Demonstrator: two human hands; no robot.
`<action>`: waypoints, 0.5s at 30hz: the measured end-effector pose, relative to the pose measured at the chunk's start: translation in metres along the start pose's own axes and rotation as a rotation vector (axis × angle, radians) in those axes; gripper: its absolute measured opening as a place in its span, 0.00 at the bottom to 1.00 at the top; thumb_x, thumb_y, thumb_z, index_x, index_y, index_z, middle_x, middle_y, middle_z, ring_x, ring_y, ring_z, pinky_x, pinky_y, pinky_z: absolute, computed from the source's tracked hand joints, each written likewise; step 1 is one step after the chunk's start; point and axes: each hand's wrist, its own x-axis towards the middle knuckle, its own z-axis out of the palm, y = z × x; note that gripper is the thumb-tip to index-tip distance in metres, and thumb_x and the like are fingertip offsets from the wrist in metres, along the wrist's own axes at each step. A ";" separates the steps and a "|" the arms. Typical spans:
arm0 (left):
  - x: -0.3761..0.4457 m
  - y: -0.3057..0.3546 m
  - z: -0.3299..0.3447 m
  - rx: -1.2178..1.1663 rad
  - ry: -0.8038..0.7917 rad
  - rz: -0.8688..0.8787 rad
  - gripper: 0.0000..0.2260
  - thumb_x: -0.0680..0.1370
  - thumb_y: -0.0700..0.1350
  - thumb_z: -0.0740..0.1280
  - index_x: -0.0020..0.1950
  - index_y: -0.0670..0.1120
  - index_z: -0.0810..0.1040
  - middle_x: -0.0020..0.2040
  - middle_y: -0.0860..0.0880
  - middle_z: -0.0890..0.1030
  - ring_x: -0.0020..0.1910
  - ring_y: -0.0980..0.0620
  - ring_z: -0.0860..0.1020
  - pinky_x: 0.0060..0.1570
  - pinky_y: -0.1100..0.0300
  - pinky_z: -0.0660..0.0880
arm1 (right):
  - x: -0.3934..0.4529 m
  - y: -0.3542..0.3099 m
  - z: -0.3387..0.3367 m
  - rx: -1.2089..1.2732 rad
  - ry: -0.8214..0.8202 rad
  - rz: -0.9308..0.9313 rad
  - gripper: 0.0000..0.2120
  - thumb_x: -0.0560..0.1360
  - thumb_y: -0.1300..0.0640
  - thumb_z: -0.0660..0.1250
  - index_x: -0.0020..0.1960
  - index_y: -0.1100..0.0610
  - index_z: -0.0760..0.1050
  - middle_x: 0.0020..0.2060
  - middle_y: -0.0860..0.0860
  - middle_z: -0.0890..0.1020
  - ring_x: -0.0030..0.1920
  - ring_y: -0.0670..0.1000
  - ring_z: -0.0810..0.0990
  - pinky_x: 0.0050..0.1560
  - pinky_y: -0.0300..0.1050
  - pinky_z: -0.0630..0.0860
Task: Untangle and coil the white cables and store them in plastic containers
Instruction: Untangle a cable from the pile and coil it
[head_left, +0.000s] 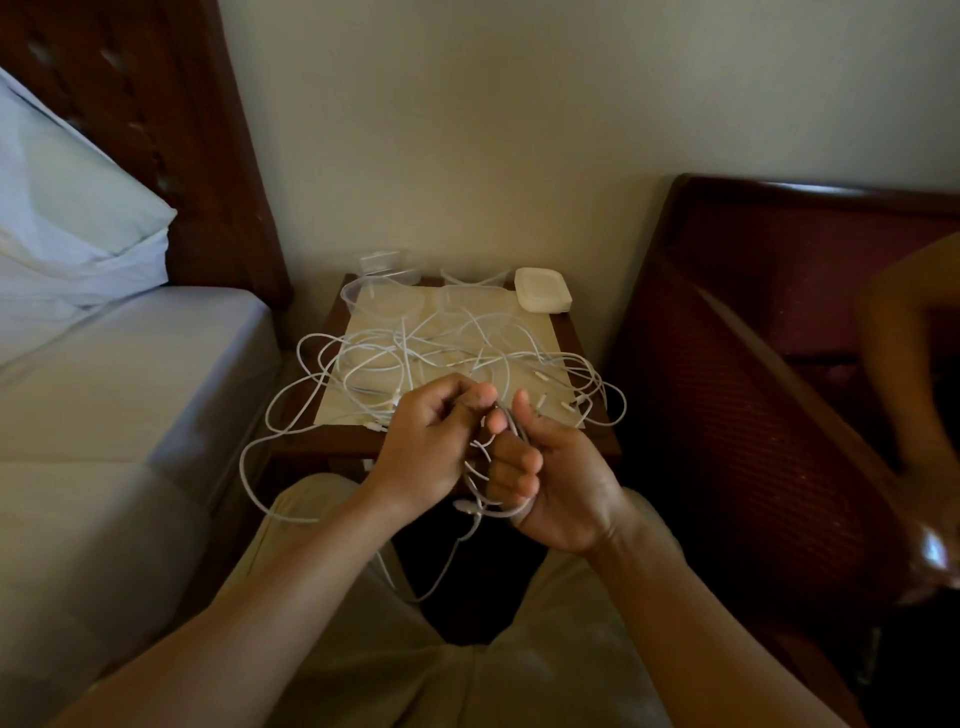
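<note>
White cables (447, 358): a loose tangle spreads over the small bedside table (571, 332), with loops spilling past its left and front edges toward the bed (130, 374); several strands rise from the pile into the two hands.
Left hand (431, 441): fingers curled, thumb and fingertips pinching a strand of cable just above the table's front edge.
Right hand (550, 478): fingers curled round a small coil of cable; loops hang below the palm, and one strand trails down between the knees.
Hands together: close, nearly touching at the fingertips, the cable running between them.
Clear containers (363, 296): at the back of the table near the wall; whether anything lies inside cannot be told.
Stack of lids (543, 288): white, at the back right corner.
Chair (779, 338): dark red, right of the table.
</note>
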 end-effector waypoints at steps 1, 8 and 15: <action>0.000 0.001 0.002 -0.062 0.012 -0.032 0.13 0.82 0.43 0.66 0.38 0.45 0.78 0.34 0.45 0.81 0.36 0.47 0.80 0.42 0.51 0.79 | 0.000 0.002 0.001 0.048 -0.012 -0.001 0.23 0.84 0.44 0.53 0.46 0.59 0.79 0.24 0.47 0.74 0.22 0.44 0.74 0.27 0.36 0.72; -0.001 -0.001 0.004 -0.223 0.011 -0.190 0.15 0.83 0.46 0.65 0.39 0.41 0.72 0.31 0.36 0.76 0.23 0.42 0.78 0.25 0.53 0.77 | 0.008 0.005 0.004 -0.183 0.258 -0.062 0.28 0.86 0.44 0.51 0.43 0.60 0.81 0.26 0.52 0.72 0.24 0.49 0.70 0.30 0.41 0.69; -0.003 -0.006 0.004 -0.209 0.004 -0.166 0.13 0.84 0.46 0.64 0.40 0.43 0.75 0.30 0.43 0.79 0.26 0.46 0.79 0.31 0.55 0.78 | -0.004 0.009 0.000 -0.023 0.105 -0.044 0.18 0.83 0.51 0.57 0.49 0.59 0.81 0.32 0.50 0.77 0.28 0.46 0.76 0.33 0.37 0.75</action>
